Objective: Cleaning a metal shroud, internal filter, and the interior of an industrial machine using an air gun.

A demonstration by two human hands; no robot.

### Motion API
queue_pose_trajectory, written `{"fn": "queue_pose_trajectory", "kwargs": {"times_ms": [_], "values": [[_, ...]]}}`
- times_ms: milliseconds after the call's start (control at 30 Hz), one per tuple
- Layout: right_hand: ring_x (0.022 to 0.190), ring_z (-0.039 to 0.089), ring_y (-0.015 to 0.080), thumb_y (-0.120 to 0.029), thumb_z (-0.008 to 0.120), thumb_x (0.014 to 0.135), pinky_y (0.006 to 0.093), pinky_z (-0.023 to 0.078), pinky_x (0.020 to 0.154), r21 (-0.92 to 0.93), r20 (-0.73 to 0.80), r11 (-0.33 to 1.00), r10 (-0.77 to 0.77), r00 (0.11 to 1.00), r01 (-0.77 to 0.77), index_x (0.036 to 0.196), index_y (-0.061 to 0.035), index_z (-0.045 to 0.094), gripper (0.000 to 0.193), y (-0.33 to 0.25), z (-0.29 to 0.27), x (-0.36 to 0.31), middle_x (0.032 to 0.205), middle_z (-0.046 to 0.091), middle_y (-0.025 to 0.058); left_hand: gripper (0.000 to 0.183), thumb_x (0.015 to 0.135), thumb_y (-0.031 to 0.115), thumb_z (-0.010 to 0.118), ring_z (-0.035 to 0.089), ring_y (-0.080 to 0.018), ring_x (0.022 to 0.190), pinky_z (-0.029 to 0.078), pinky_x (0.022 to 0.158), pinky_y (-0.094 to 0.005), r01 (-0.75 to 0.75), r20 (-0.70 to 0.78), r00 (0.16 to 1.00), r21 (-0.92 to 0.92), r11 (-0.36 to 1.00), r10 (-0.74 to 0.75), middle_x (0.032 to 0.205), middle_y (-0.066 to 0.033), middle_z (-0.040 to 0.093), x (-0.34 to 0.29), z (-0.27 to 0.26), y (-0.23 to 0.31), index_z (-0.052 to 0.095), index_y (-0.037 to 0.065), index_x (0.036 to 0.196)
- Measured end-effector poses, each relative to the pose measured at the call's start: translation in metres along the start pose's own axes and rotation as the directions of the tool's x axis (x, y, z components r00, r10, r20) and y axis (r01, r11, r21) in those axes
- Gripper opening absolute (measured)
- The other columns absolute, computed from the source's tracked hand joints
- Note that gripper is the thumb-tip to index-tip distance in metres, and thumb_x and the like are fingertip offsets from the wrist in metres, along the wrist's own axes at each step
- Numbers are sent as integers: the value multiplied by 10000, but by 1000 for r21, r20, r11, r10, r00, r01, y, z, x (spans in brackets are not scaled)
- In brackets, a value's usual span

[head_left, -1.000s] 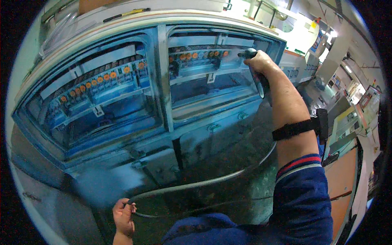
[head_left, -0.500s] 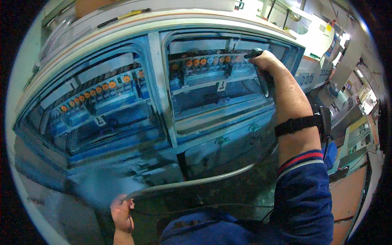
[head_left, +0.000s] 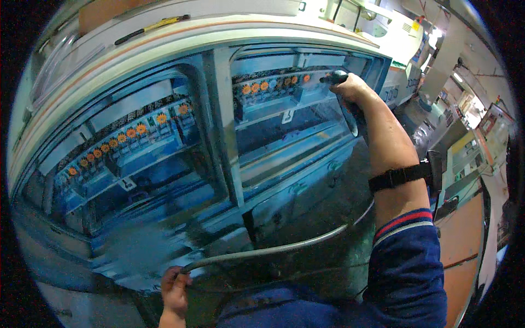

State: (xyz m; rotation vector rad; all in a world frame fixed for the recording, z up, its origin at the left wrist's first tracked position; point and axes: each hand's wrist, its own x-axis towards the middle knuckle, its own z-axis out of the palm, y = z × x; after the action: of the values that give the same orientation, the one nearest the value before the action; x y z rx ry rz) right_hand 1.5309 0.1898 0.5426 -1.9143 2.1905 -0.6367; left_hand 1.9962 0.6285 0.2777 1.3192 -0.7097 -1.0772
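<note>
My right hand (head_left: 356, 90) is closed round a dark pistol-grip gun (head_left: 340, 75), held inside the right opening of a blue machine cabinet (head_left: 223, 109). Its nozzle points left, beside the right end of a row of orange star-shaped wheels (head_left: 264, 86). A pale rim shows at the bottom of its grip. Low on the left, my left hand (head_left: 175, 287) is closed on a grey hose (head_left: 284, 249), which runs right and passes out of sight near my right arm. Another row of orange wheels (head_left: 131, 133) sits in the left opening.
A yellow and black cutter knife (head_left: 152, 29) lies on the cabinet's pale top ledge. A dark band with a device (head_left: 402, 176) is strapped to my right forearm. An orange-brown panel (head_left: 462, 284) stands at right. A blurred bluish patch covers the cabinet's lower left.
The view has shifted slightly. In the picture, my left hand sits a little further right and lower, still on the hose. The gun remains near the right end of the wheels.
</note>
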Motion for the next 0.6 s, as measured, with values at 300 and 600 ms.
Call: {"fn": "queue_pose_trajectory", "kwargs": {"times_ms": [300,600], "values": [[1120,620,460,-284,715,852,475,485,950,-71,-246,988,-153,957,139,1278,-19,516,540,-28,46,-97,1154,657,294,386,882,340,764,616,-119,849,498,773,-294,125,332,907,375,919,-259,890,-39,677,55,-67,-18,675,24,1084],[1063,666,442,-174,590,911,540,521,912,-330,-207,927,114,972,-179,1349,-93,398,485,-1,44,-124,1102,691,276,484,891,379,738,675,-183,911,535,827,-332,-215,594,722,680,701,-355,1003,-92,721,64,-3,-6,655,29,1215]]}}
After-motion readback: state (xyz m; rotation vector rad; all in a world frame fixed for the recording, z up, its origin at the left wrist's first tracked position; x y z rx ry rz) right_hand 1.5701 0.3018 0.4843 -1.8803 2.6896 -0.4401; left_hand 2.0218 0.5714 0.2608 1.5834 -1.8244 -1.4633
